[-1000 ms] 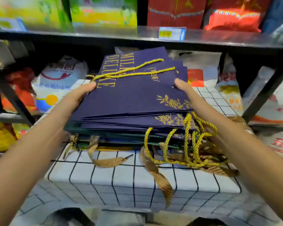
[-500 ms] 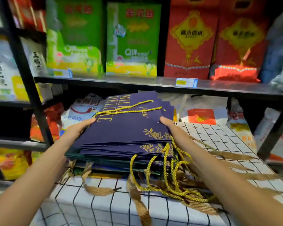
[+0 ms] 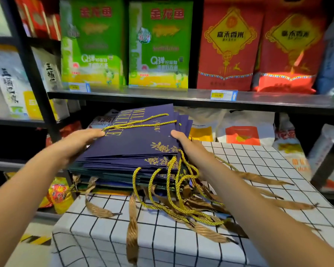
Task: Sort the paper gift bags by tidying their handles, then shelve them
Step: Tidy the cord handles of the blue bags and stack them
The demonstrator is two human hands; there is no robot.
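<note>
Hands, left [image 3: 76, 143] and right [image 3: 183, 143], grip the navy gift bag stack [image 3: 131, 149] above the checked worktop [image 3: 162, 237]; dangling gold cord handles [image 3: 172, 189] could snag, fanning the bags loose.

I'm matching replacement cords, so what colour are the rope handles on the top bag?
Gold-yellow twisted rope handles on the navy top bag, clearest in the head view.
</note>
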